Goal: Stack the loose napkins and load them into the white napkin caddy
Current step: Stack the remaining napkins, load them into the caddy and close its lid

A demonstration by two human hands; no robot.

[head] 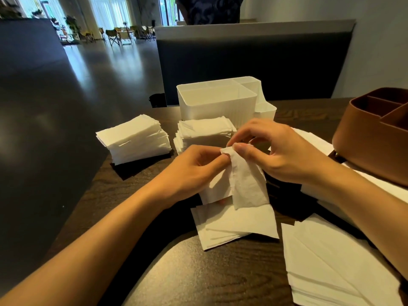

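Tabletop point(220, 281): dark wood, visible grain, semi-gloss, soft glare at 6 o'clock. Napkin point(247, 184) pinched in the fingers point(240, 149): thin white tissue paper, matt, lightly crinkled. Stacks at 10 o'clock point(134, 138) and 12 o'clock point(205, 133): same matt paper, edges slightly ragged. White caddy point(212, 102): translucent plastic, smooth, faint vertical ribbing on the front wall. Brown caddy point(371, 146) at 2 o'clock: smooth matt plastic. Floor point(106, 69) beyond: dark, glossy, reflective.
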